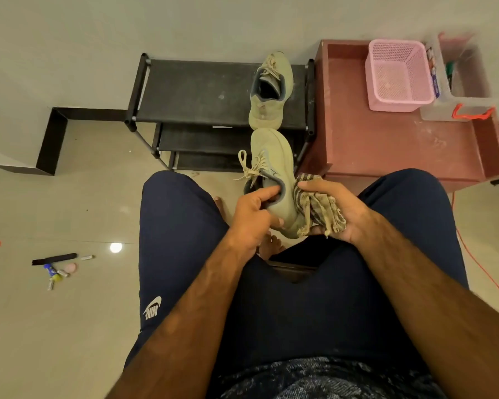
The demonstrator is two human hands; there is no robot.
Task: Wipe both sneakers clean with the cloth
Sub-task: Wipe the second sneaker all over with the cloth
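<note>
One pale green sneaker [272,156] is held above my knees, toe pointing away, laces hanging loose to the left. My left hand [252,217] grips its heel collar, fingers curled into the opening. My right hand [333,210] holds a bunched striped cloth [314,205] against the sneaker's right side near the heel. The second sneaker [271,90] of the same colour stands on the top shelf of a black shoe rack [196,93], heel toward me, touched by neither hand.
A reddish low cabinet [386,145] stands to the right of the rack with a pink mesh basket [398,74] and a clear plastic box [461,79] on it. An orange cable [478,266] runs along the floor at right. Small items [58,266] lie on the floor left.
</note>
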